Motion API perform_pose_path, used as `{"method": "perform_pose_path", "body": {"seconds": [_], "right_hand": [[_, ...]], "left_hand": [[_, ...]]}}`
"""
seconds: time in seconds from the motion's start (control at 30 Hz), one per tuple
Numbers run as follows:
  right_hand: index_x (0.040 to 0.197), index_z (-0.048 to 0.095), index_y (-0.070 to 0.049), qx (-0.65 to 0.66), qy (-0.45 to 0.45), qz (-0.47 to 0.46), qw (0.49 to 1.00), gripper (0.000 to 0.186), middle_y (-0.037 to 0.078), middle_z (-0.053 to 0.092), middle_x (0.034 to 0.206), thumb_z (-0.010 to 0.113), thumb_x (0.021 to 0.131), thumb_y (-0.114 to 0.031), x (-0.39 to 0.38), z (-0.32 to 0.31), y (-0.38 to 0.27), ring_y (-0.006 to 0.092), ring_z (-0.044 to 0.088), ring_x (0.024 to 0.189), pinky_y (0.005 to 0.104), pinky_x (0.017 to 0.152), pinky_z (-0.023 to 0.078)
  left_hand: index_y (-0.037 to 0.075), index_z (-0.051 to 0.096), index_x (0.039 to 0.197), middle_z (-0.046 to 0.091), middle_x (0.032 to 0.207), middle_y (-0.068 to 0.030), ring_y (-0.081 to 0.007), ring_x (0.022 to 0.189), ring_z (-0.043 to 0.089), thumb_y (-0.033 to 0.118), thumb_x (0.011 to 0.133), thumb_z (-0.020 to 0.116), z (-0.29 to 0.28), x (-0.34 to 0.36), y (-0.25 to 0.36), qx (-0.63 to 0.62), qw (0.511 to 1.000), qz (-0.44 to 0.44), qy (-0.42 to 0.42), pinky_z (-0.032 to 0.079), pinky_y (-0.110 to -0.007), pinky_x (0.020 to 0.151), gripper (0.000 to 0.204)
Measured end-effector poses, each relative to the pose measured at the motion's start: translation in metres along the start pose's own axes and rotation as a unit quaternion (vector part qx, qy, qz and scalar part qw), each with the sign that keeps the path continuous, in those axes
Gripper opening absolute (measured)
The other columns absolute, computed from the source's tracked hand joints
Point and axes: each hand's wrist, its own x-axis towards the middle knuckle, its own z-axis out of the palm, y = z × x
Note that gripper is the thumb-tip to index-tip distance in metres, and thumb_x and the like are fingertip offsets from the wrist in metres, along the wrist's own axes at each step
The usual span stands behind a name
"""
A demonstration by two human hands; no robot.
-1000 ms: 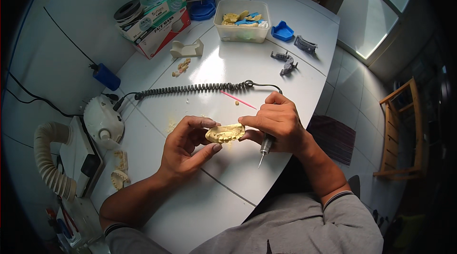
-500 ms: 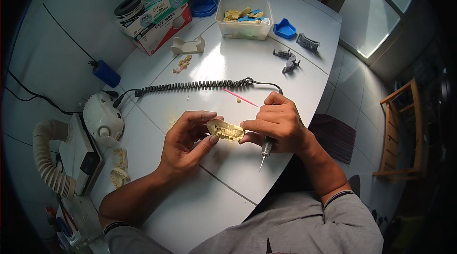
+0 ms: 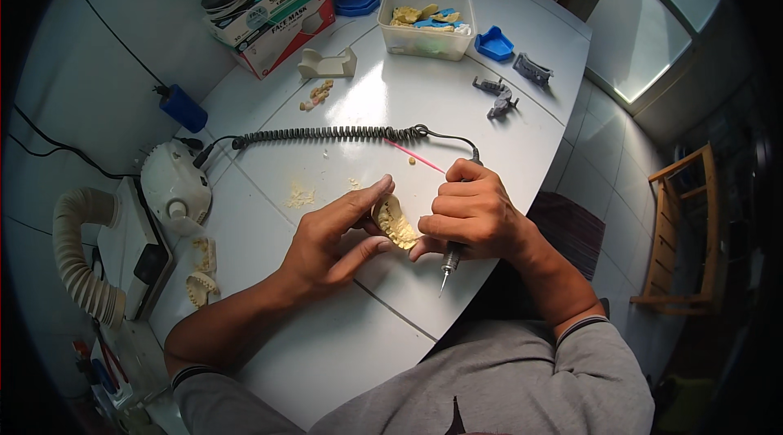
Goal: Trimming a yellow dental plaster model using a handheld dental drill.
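A pale yellow plaster dental model (image 3: pixel 396 224), with a row of teeth along its edge, is tilted between my two hands. My left hand (image 3: pixel 330 231) holds its left side, the index finger behind and the thumb below; some of these fingers are hidden. My right hand (image 3: pixel 479 210) grips a metal rotary handpiece (image 3: pixel 453 257), its thin bur pointing down toward me and apart from the model. The right thumb and index fingertip are at the model's right end. A coiled black cord (image 3: pixel 326 134) runs from the handpiece to the left.
Plaster crumbs (image 3: pixel 300 196), a pink stick (image 3: pixel 416 157) and loose teeth pieces (image 3: pixel 316 95) lie on the white table. At left are a white motor unit (image 3: pixel 175 186), a ribbed hose (image 3: pixel 81 247) and plaster models (image 3: pixel 201 288). Behind stand a plastic tub (image 3: pixel 428 42) and mask boxes (image 3: pixel 285 31).
The dental model has turned from lying crosswise to a steeper slant. My left thumb has moved off its front edge. My right hand still holds the handpiece; the view has shifted slightly.
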Motion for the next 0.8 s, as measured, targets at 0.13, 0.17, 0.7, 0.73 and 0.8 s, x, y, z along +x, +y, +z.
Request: {"method": "perform_pose_path", "body": {"seconds": [0.13, 0.17, 0.7, 0.73, 0.8], "right_hand": [[0.077, 0.064, -0.015, -0.001, -0.018, 0.006, 1.0, 0.045, -0.004, 0.048, 0.065, 0.09, 0.086, -0.051, 0.004, -0.002, -0.002, 0.0148, 0.056, 0.06, 0.0336, 0.071, 0.046], [0.078, 0.062, -0.017, 0.0, -0.036, 0.01, 0.999, 0.043, -0.004, 0.05, 0.067, 0.089, 0.088, -0.049, 0.004, -0.003, -0.003, 0.0144, 0.059, 0.064, 0.0337, 0.074, 0.048], [0.09, 0.067, -0.014, 0.011, -0.074, 0.036, 0.997, 0.047, -0.003, 0.051, 0.069, 0.085, 0.088, -0.058, 0.009, 0.007, -0.006, 0.0148, 0.058, 0.064, 0.0355, 0.073, 0.047], [0.09, 0.067, -0.014, 0.011, -0.075, 0.038, 0.996, 0.047, -0.003, 0.051, 0.069, 0.085, 0.088, -0.058, 0.009, 0.006, -0.007, 0.0148, 0.058, 0.064, 0.0355, 0.073, 0.047], [0.098, 0.067, -0.014, -0.015, -0.089, 0.058, 0.994, 0.056, -0.002, 0.053, 0.074, 0.083, 0.086, -0.066, 0.009, 0.004, -0.008, 0.0166, 0.058, 0.066, 0.0374, 0.075, 0.046]], "left_hand": [[0.0, 0.043, 0.169, 0.06, 0.159, -0.0229, -0.0291, 0.13, 0.071, 0.017, 0.088, 0.096, 0.003, 0.001, 0.008, 0.06, 0.998, -0.007, -0.018, 0.062, -0.04, 0.108, 0.097], [0.001, 0.044, 0.168, 0.059, 0.157, -0.0243, -0.0317, 0.127, 0.072, 0.022, 0.085, 0.098, 0.004, 0.001, 0.007, 0.091, 0.996, 0.003, -0.019, 0.064, -0.04, 0.105, 0.101], [0.007, 0.06, 0.152, 0.056, 0.137, -0.0181, -0.0333, 0.118, 0.07, 0.01, 0.079, 0.098, 0.002, 0.001, 0.016, 0.194, 0.981, 0.017, -0.011, 0.063, -0.042, 0.099, 0.082], [0.007, 0.06, 0.152, 0.056, 0.137, -0.0181, -0.0333, 0.118, 0.07, 0.01, 0.079, 0.098, 0.002, 0.0, 0.015, 0.192, 0.981, 0.016, -0.012, 0.063, -0.042, 0.099, 0.082], [0.008, 0.061, 0.151, 0.058, 0.134, -0.0183, -0.0358, 0.121, 0.068, 0.013, 0.078, 0.098, 0.001, -0.001, 0.014, 0.189, 0.982, 0.009, -0.011, 0.061, -0.044, 0.102, 0.082]]}}
